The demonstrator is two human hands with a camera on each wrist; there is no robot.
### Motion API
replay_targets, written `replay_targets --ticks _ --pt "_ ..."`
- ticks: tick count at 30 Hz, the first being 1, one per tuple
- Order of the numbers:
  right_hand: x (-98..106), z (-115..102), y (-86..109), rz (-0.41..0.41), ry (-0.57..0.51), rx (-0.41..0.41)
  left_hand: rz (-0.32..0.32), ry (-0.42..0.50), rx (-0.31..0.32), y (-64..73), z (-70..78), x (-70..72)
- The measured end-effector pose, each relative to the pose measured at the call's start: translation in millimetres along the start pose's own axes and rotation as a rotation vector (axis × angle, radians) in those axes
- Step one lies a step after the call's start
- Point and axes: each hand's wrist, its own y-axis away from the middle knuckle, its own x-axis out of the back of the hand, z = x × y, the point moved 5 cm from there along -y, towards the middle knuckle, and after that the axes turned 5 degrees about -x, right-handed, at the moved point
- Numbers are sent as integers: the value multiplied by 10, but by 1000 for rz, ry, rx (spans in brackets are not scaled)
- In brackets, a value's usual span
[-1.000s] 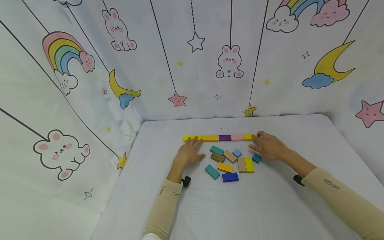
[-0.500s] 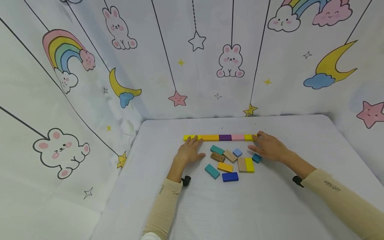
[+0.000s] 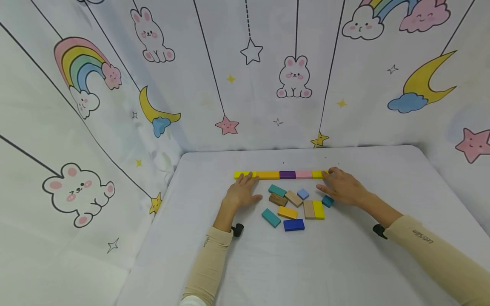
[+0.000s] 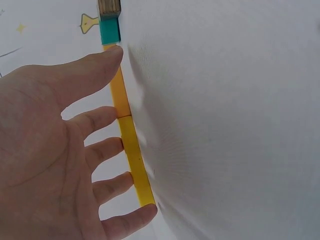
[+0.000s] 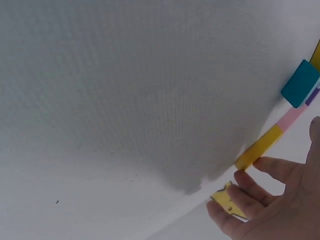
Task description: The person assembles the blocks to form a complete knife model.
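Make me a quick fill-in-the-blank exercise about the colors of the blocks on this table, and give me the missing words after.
1. In the row, a ____ block sits between the orange block and the pink block.
2. The end block that the right hand touches is ____.
3. The lowest loose block in the head view is dark ____.

Missing words: purple; yellow; blue.

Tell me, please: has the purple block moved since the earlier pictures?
No: in the head view, the purple block shows no shift in any direction against the printed rabbit above it.
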Motion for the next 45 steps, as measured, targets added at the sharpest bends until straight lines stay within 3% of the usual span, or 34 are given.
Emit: replay_targets --ticks 12,20,27,37,45 --pt "25 -71 -27 31 -18 -33 -6 -2 5 -5 -18 -9" --pt "58 -294 -85 51 -71 -13 -14 -7 15 13 -3 15" --pt "45 -502 -142 28 -105 0 -46 -12 31 -62 -56 -52" --pt "0 -864 -150 22 -131 102 -61 -30 34 -121 -104 -103" --pt "-8 -1131 -150 -10 -109 162 -31 -31 32 -37 -44 -21"
